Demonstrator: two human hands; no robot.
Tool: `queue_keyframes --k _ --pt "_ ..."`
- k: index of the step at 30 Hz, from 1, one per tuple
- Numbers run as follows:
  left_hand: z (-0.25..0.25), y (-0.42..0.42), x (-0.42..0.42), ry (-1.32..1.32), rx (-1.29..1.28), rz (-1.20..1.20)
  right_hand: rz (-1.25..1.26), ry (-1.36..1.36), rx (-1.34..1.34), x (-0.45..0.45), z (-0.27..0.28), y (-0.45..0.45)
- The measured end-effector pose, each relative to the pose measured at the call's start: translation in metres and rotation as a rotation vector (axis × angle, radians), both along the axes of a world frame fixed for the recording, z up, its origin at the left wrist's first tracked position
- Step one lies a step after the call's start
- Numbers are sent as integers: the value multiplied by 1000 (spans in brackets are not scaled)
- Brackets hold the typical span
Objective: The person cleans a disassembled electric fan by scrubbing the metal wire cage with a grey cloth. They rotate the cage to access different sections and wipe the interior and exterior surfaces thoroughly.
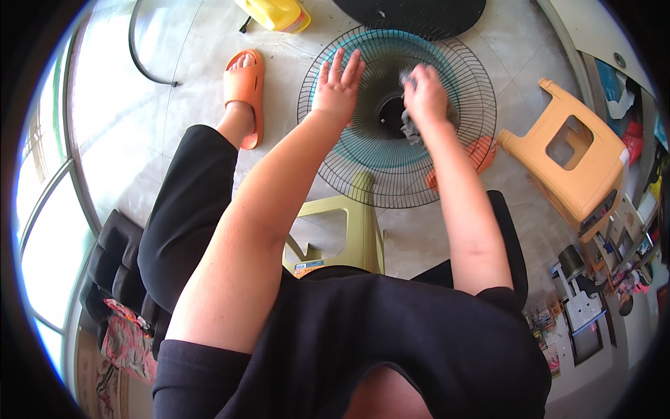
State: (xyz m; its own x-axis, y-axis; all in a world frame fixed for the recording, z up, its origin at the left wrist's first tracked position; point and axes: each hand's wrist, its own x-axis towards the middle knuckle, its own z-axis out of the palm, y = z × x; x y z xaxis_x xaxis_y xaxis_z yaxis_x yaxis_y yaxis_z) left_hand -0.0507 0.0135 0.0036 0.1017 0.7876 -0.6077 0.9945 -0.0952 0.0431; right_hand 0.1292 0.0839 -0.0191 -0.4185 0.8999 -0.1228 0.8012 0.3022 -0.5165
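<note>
A round black wire fan guard lies before me between my feet, with a dark round centre. A teal circular rim shows through its wires; whether it is a basin cannot be told. My left hand is over the guard's left side, fingers spread and nothing in them; the palm is hidden. On the right of the centre, my right hand grips a crumpled grey cloth against the wires. The hand and cloth are slightly blurred.
An olive plastic stool stands under me, and an orange stool is at right. Beyond the guard are a yellow plastic jug and a black flat object. A dark cable lies on the tiles at left.
</note>
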Motion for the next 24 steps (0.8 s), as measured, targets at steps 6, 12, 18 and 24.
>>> queue_keyframes --k 6,12,18,24 --pt "4 3 5 19 -17 -47 -71 27 -118 17 -5 -14" --pt "12 -5 2 36 11 -24 -304 186 205 36 6 -15" --pt "23 -45 6 128 -57 100 -410 119 196 41 -4 4" --pt "27 -59 8 130 -86 93 -138 134 132 7 -12 38"
